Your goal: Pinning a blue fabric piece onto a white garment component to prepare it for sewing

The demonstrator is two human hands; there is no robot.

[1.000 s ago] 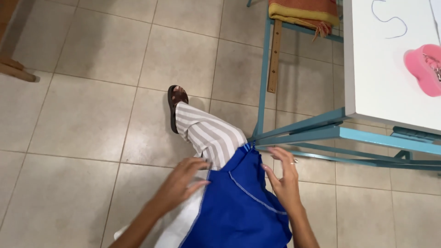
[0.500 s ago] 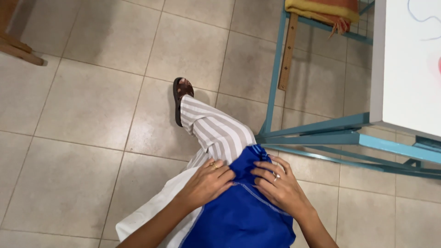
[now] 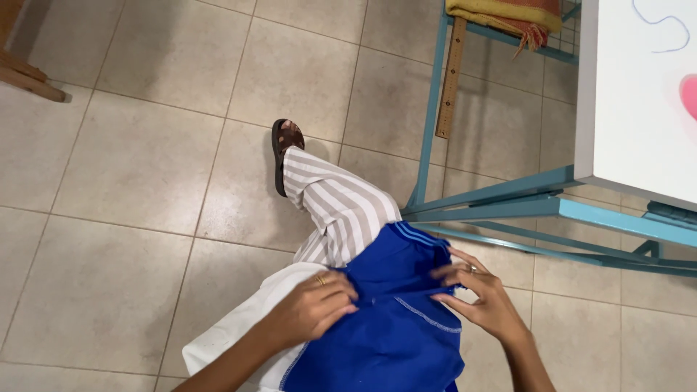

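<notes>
A blue garment [image 3: 392, 319] with pale contrast stitching lies bunched on the person's lap in the lower middle of the frame, its upper edge folded over into a raised ridge. The left hand [image 3: 312, 308] sits on the left side of that ridge, fingers curled down and closed on a fold of the blue cloth; a gold ring shows on one finger. The right hand [image 3: 483, 297] is at the right side of the same fold, its fingers half extended and pinching the edge between thumb and fingertips (a ring shows here too). The two hands are close together, with a short stretch of the fold between them.

Under the blue cloth, toward the lower left, a white cloth [image 3: 239, 334] spreads out beneath the left forearm. Above the garment a leg in beige and white striped trousers [image 3: 341, 207] stretches toward the middle of the frame, ending in a dark brown sandal [image 3: 282, 152] on the beige tiled floor [image 3: 145, 160].

To the right stands a teal metal frame [image 3: 501, 199] carrying a white tabletop [image 3: 632, 109] at the upper right edge, with a pink object only partly in view at the far right. A wooden ruler [image 3: 451, 80] leans against the frame, and folded yellow and orange fabric [image 3: 508, 14] rests on a rail at the top. A wooden piece [image 3: 25, 72] shows at the upper left.
</notes>
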